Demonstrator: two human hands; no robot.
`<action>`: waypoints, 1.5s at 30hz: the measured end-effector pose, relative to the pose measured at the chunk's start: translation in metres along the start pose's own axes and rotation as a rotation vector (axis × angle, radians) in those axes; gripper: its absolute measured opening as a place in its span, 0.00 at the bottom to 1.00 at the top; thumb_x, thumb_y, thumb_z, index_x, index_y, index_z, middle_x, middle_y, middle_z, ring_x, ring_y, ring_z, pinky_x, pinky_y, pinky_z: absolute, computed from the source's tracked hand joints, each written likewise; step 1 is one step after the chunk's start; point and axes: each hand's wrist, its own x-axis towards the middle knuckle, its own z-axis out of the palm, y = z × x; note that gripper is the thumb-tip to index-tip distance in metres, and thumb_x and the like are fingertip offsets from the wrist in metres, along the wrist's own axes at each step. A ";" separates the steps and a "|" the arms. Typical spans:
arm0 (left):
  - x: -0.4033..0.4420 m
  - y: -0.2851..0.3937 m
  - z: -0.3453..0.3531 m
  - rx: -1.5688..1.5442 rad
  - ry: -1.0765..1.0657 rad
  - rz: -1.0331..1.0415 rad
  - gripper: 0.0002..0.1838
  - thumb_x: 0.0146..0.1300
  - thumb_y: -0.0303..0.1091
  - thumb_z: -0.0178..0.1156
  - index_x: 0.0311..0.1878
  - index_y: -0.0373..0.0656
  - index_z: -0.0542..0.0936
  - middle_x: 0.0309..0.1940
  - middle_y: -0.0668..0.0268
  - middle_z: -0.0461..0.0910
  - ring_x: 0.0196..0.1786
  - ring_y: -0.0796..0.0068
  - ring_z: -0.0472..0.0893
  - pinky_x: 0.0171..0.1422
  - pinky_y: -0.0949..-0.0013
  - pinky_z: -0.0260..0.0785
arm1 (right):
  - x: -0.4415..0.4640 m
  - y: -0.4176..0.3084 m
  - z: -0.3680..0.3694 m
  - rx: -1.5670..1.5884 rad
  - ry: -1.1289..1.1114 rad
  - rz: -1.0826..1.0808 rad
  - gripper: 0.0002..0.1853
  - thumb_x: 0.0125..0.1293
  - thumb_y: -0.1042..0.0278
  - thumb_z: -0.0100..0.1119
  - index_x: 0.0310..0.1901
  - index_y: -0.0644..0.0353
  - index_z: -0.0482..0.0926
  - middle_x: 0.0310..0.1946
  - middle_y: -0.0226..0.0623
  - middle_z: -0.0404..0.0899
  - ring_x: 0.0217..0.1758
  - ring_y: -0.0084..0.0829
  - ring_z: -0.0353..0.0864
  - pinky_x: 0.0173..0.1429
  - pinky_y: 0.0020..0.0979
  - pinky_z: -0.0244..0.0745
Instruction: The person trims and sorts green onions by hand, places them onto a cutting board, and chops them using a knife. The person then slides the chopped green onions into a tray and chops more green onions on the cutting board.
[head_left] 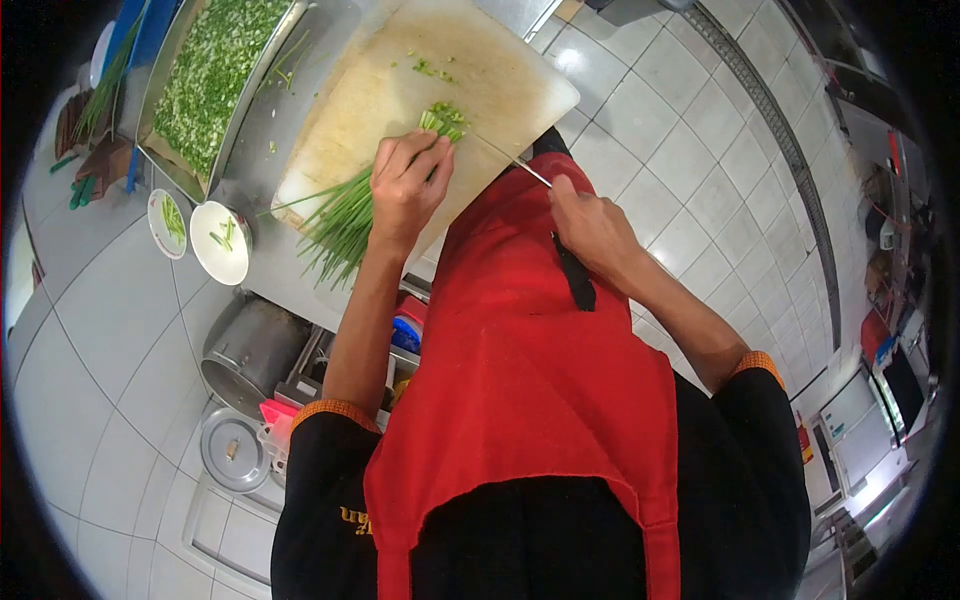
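Spring onions (345, 225) lie bundled across a worn white cutting board (345, 110), long green stalks toward the left and cut ends toward the middle. My left hand (405, 185) presses down on the bundle near its cut end, fingers curled round it. Small chopped green pieces (432, 70) are scattered farther up the board. A knife (515, 158) is in my right hand (592, 225), at the board's right edge, its thin blade pointing toward the cut ends. My fingers hide the handle.
A metal tray (172, 168) full of chopped greens stands left of the board on a steel counter (290, 115). Two white bowls, one nearer (222, 268) and one farther left (160, 240), hold a few green pieces. A large pot (245, 355) and a lid (233, 455) are lower left.
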 end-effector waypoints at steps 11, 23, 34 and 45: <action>-0.005 -0.002 0.003 -0.033 0.008 0.010 0.11 0.46 0.21 0.75 0.35 0.41 0.87 0.37 0.63 0.83 0.41 0.63 0.81 0.45 0.65 0.76 | 0.030 -0.031 0.001 0.009 0.055 -0.009 0.07 0.68 0.69 0.49 0.42 0.63 0.66 0.18 0.54 0.77 0.24 0.58 0.81 0.27 0.57 0.75; -0.003 0.001 -0.002 -0.041 0.017 0.003 0.12 0.47 0.20 0.74 0.36 0.42 0.86 0.38 0.63 0.82 0.43 0.62 0.80 0.45 0.64 0.75 | 0.103 0.006 -0.056 0.305 0.364 0.207 0.15 0.78 0.59 0.42 0.44 0.66 0.67 0.28 0.66 0.79 0.36 0.69 0.78 0.39 0.58 0.71; -0.006 -0.015 -0.021 0.039 0.027 -0.027 0.12 0.47 0.21 0.75 0.35 0.42 0.86 0.38 0.63 0.82 0.42 0.62 0.81 0.45 0.64 0.75 | 0.121 -0.018 -0.049 0.217 0.322 0.056 0.16 0.78 0.60 0.43 0.42 0.68 0.66 0.20 0.64 0.76 0.27 0.69 0.78 0.34 0.57 0.73; -0.013 -0.022 -0.013 0.021 0.044 -0.017 0.11 0.47 0.22 0.74 0.36 0.43 0.86 0.39 0.65 0.83 0.42 0.64 0.82 0.47 0.65 0.78 | 0.067 -0.066 -0.016 0.039 0.140 -0.022 0.11 0.74 0.61 0.47 0.41 0.61 0.71 0.18 0.57 0.77 0.24 0.61 0.80 0.29 0.57 0.75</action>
